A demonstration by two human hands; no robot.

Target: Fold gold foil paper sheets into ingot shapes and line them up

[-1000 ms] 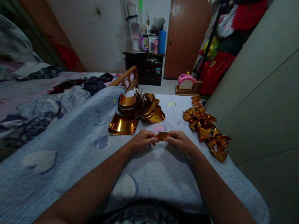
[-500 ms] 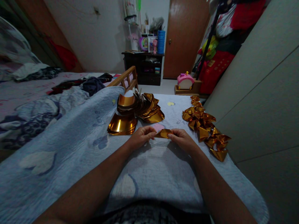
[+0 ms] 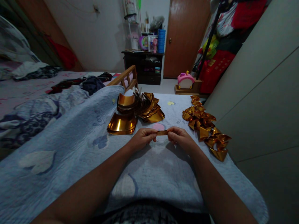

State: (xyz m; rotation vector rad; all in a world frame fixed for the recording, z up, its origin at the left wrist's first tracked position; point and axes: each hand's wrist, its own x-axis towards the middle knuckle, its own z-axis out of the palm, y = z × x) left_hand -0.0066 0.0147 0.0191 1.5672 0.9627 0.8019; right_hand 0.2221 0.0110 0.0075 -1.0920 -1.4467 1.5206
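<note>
A narrow folded strip of shiny gold foil paper (image 3: pixel 162 133) stretches between my two hands, just above the bed cover. My left hand (image 3: pixel 144 137) pinches its left end between thumb and fingers. At the other end, my right hand (image 3: pixel 178 135) pinches it the same way. Beyond my left hand lie a stack of flat gold foil sheets (image 3: pixel 122 123) and a fanned pile of gold sheets (image 3: pixel 151 112). To the right of my right hand, several folded gold foil pieces (image 3: pixel 203 123) lie in a loose heap along the bed's edge.
A pale blue cover with heart shapes (image 3: pixel 158 174) spreads under everything. Its raised fold runs along the left, by a wooden bed rail (image 3: pixel 126 77). A grey cabinet (image 3: pixel 263 93) borders the right side. A pink toy (image 3: pixel 185 81) stands past the far edge.
The gold foil paper between my hands has gone from a wider, pointed shape to a narrow strip. Both hands stay nearly in place, and the piles are unchanged.
</note>
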